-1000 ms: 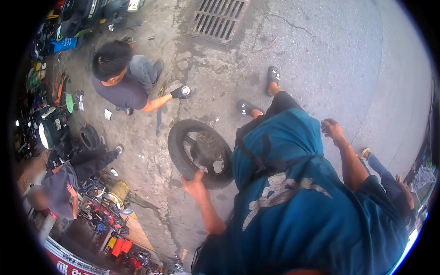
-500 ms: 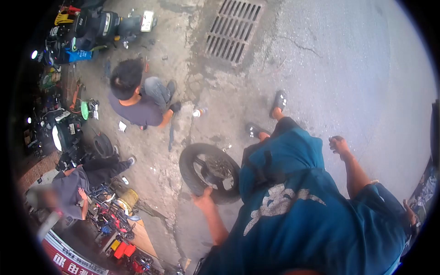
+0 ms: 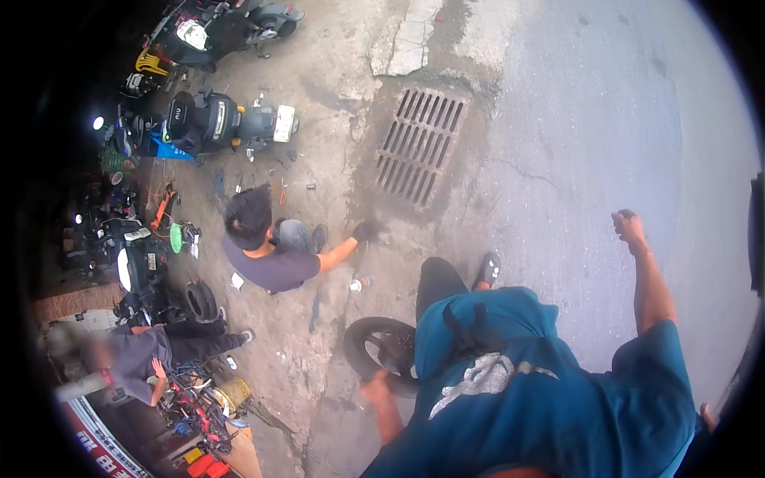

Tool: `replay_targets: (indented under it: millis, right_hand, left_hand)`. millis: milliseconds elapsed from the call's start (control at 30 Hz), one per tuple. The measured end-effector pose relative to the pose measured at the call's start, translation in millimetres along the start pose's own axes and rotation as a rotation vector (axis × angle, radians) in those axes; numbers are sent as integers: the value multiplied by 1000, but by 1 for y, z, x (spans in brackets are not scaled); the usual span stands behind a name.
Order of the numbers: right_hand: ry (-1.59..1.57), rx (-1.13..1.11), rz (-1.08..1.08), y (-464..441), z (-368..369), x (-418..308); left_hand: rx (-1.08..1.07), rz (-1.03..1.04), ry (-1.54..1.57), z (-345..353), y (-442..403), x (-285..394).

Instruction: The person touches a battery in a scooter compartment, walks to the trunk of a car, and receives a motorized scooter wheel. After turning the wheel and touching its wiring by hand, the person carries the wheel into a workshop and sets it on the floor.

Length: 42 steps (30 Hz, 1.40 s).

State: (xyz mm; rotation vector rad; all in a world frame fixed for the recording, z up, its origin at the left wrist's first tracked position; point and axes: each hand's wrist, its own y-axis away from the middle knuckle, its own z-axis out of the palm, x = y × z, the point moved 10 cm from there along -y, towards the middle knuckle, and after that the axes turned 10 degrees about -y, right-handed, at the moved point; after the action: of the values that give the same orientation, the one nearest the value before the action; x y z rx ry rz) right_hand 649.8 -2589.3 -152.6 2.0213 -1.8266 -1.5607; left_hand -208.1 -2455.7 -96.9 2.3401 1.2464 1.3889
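Observation:
My left hand (image 3: 378, 388) grips the near edge of a black motorcycle wheel (image 3: 359, 347), its thumb over the tyre. The wheel is beside my left leg, and my teal shirt hides its right part. Away from my body on the right, my right hand (image 3: 629, 227) hangs over the pavement with its fingers curled and nothing visible in it. A small can (image 3: 361, 284) lies on the ground beyond the wheel.
A crouching co-worker (image 3: 271, 251) reaches a gloved hand toward a drain grate (image 3: 421, 147). Parked scooters (image 3: 211, 123), loose tyres (image 3: 201, 301), a yellow bucket (image 3: 233, 393) and another person (image 3: 143, 358) are at the left.
The co-worker's gloved hand has left the can and now extends toward the grate. My right arm reaches farther out, and one leg has moved forward. The wheel remains in my left hand.

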Motion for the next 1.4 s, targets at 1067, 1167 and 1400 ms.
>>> replay_targets:
  millis: [1067, 1167, 1400]
  right_hand:
    - [175, -176, 85, -347, 181, -369]
    - [216, -176, 71, -419, 173, -418]
    - [234, -201, -129, -552, 218, -646]
  left_hand:
    - [-208, 267, -813, 403, -137, 372]
    - [-201, 231, -846, 438, -132, 390]
    - [-169, 51, -786, 531, -121, 477]
